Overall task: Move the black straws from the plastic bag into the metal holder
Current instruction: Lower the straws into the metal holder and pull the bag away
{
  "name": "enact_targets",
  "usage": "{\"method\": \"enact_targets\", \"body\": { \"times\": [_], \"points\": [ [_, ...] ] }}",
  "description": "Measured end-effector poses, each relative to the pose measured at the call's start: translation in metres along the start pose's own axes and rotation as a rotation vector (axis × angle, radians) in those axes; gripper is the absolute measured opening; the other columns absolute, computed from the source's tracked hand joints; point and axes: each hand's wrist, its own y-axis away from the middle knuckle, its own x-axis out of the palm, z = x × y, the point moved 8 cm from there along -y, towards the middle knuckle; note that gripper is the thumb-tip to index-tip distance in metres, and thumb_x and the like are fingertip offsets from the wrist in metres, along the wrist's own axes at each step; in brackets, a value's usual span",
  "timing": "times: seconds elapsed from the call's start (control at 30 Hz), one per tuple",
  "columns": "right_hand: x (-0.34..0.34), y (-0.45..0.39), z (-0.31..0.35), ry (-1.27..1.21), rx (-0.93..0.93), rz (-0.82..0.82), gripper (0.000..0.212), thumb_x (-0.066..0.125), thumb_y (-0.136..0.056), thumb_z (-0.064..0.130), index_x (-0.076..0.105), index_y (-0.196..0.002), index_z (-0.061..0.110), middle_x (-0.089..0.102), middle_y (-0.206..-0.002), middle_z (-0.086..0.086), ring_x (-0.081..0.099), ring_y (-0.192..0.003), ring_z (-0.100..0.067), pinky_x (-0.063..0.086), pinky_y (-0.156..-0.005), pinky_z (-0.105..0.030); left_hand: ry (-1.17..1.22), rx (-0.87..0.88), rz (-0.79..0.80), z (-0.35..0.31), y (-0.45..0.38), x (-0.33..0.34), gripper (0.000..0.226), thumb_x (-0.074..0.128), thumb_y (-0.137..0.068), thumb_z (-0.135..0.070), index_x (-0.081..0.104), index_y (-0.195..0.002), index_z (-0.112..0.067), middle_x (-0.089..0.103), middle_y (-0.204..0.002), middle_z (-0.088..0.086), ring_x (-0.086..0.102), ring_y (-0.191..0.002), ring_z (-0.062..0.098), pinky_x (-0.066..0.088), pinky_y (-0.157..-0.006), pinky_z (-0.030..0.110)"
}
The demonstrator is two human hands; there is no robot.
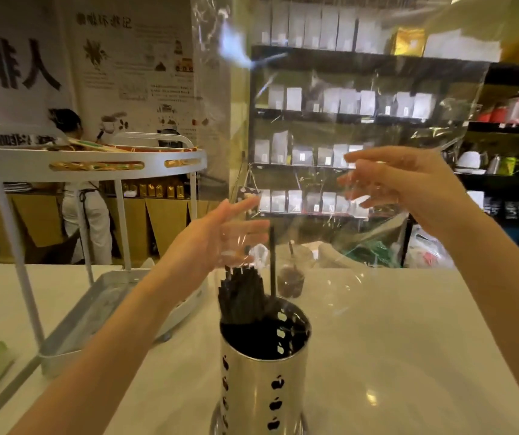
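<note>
1. At the far left stands a white two-tier rack (94, 164) on the white counter (408, 356), with a metal tray (94, 312) at its foot; it has no part in the task
2. The left hand (217, 237) is just above the straw tips, fingers spread and almost straight. The film of the bag lies against them, but I cannot tell if they pinch it
3. The black straws (240, 296) stand as a bundle in the perforated metal holder (261, 372), long axis nearly upright, leaning a little to the left. One single straw (272, 262) stands apart and higher, just right of the bundle
4. The clear plastic bag (361, 120) hangs over the holder, lifted high, and seems empty of straws
5. The right hand (408, 183) is higher and to the right, well apart from the straws, fingers loosely open with the film across them; a real grip is not clear
6. The straws lie straight below the left fingers, so this hand is nearer, and I judge the bag must go upward along the straw axis to come free
</note>
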Motion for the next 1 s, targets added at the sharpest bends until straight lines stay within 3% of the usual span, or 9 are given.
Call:
{"method": "enact_targets", "body": {
  "times": [0.23, 0.33, 0.4, 0.53, 0.67, 0.87, 1.0],
  "points": [
    [-0.003, -0.005, -0.001, -0.022, -0.014, -0.005, 0.016, 0.059, -0.084, 0.014, 0.070, -0.096, 0.020, 0.076, -0.074, 0.003, 0.071, -0.063, -0.015, 0.056, -0.054, -0.020, 0.015, 0.032, -0.012, -0.004, -0.002, -0.001, 0.042, 0.024, -0.092, -0.037, 0.052, -0.121, -0.023, 0.063, -0.120, 0.009, 0.060, -0.110, 0.026, 0.045, -0.095, 0.049],
    [-0.008, -0.010, 0.001, -0.036, -0.015, 0.005, 0.021, 0.063, -0.075, 0.025, 0.070, -0.094, 0.022, 0.076, -0.075, 0.003, 0.071, -0.065, -0.015, 0.059, -0.059, -0.024, 0.023, 0.068, -0.007, -0.013, -0.006, -0.001, 0.050, 0.036, -0.076, -0.047, 0.056, -0.115, -0.023, 0.065, -0.115, 0.006, 0.064, -0.103, 0.023, 0.053, -0.086, 0.040],
    [-0.014, -0.015, 0.004, -0.032, -0.016, 0.008, 0.026, 0.065, -0.069, 0.031, 0.071, -0.093, 0.023, 0.076, -0.078, 0.002, 0.072, -0.070, -0.016, 0.061, -0.065, -0.029, 0.009, 0.091, -0.012, -0.020, -0.011, -0.005, 0.051, 0.041, -0.068, -0.050, 0.059, -0.108, -0.025, 0.066, -0.114, 0.004, 0.065, -0.102, 0.021, 0.052, -0.087, 0.042],
    [-0.030, -0.024, 0.021, -0.068, -0.059, -0.028, 0.036, 0.069, -0.061, 0.038, 0.071, -0.092, 0.021, 0.076, -0.078, 0.003, 0.072, -0.072, -0.013, 0.059, -0.071, -0.030, -0.073, 0.153, 0.006, -0.043, -0.026, -0.008, 0.046, 0.039, -0.076, -0.050, 0.059, -0.110, -0.025, 0.071, -0.106, -0.001, 0.065, -0.103, 0.020, 0.054, -0.085, 0.038],
    [-0.042, -0.030, 0.036, -0.054, -0.127, -0.075, 0.033, 0.070, -0.066, 0.035, 0.070, -0.095, 0.021, 0.076, -0.076, 0.005, 0.072, -0.069, -0.012, 0.058, -0.072, -0.034, -0.182, 0.226, -0.001, -0.069, -0.033, -0.005, 0.036, 0.033, -0.090, -0.043, 0.059, -0.110, -0.027, 0.073, -0.099, -0.003, 0.067, -0.098, 0.017, 0.055, -0.082, 0.034],
    [-0.058, -0.029, 0.047, -0.057, -0.154, -0.133, 0.019, 0.065, -0.075, 0.028, 0.068, -0.092, 0.019, 0.076, -0.074, 0.007, 0.071, -0.065, -0.008, 0.057, -0.059, -0.021, -0.214, 0.294, 0.014, -0.090, -0.025, 0.006, 0.031, 0.043, -0.090, -0.030, 0.059, -0.115, -0.020, 0.070, -0.105, 0.003, 0.068, -0.096, 0.019, 0.055, -0.082, 0.034],
    [-0.081, -0.028, 0.040, -0.080, -0.095, -0.233, 0.016, 0.069, -0.070, 0.031, 0.067, -0.083, 0.021, 0.075, -0.069, 0.008, 0.070, -0.062, -0.006, 0.054, -0.050, -0.015, -0.221, 0.331, 0.024, -0.091, -0.017, 0.017, 0.040, 0.057, -0.072, -0.030, 0.061, -0.111, -0.020, 0.073, -0.097, -0.001, 0.069, -0.090, 0.015, 0.058, -0.075, 0.029]
  ]
}}
